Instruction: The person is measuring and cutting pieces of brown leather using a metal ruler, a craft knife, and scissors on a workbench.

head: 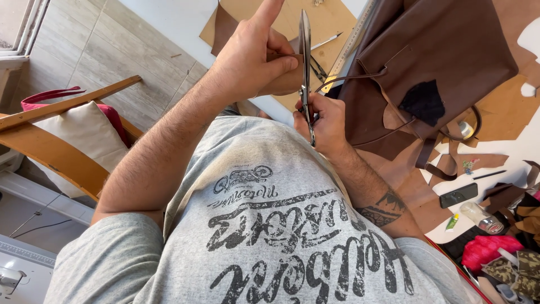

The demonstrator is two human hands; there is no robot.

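My left hand (256, 53) pinches a small brown leather piece (287, 79) between thumb and fingers, held up in front of my chest. My right hand (326, 121) grips the handles of long metal scissors (305, 50), whose blades point upward and meet the edge of the leather piece. A thin brown strap (351, 77) runs from near my right hand toward a large brown leather bag (433, 62) lying on the white table (180, 19).
Cardboard patterns (326, 19), a metal ruler (351, 39) and leather scraps lie on the table. At the right are a black phone (458, 195), a glass jar (481, 217), a small glue tube (451, 223) and pink fabric. A wooden chair with a cushion (84, 132) stands at left.
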